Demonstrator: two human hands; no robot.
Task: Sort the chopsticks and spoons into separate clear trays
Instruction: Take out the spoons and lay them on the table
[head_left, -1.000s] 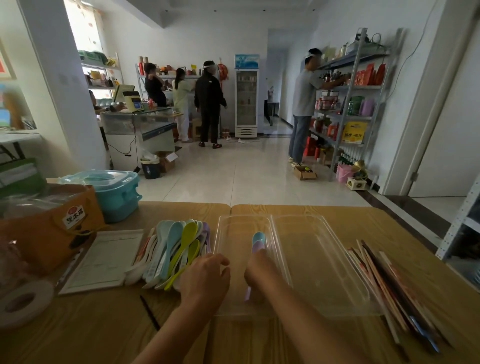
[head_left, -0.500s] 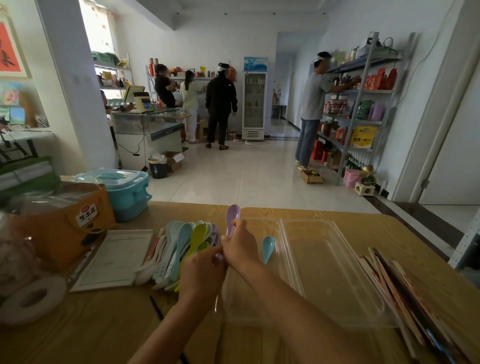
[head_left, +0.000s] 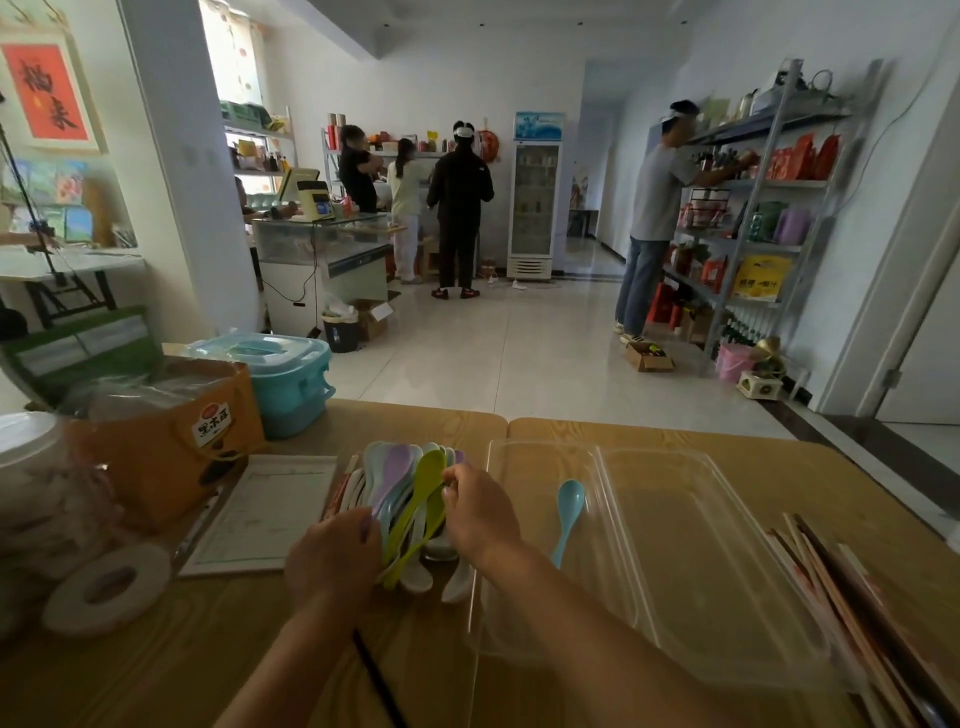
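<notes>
Spoons (head_left: 394, 464) lie mid-tabletop beside the clear tray (head_left: 519, 545); left hand (head_left: 332, 564) grips their handles; right hand (head_left: 480, 514) pinches the green spoon (head_left: 430, 470)

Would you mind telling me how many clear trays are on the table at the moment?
2. The left tray lies just right of the spoon pile and holds one blue spoon; the right tray sits beside it, nothing in it, chopsticks further right. None seems hidden.

Wooden table (head_left: 519, 691) with spoons (head_left: 410, 499), trays (head_left: 675, 561), chopsticks (head_left: 852, 597)
</notes>
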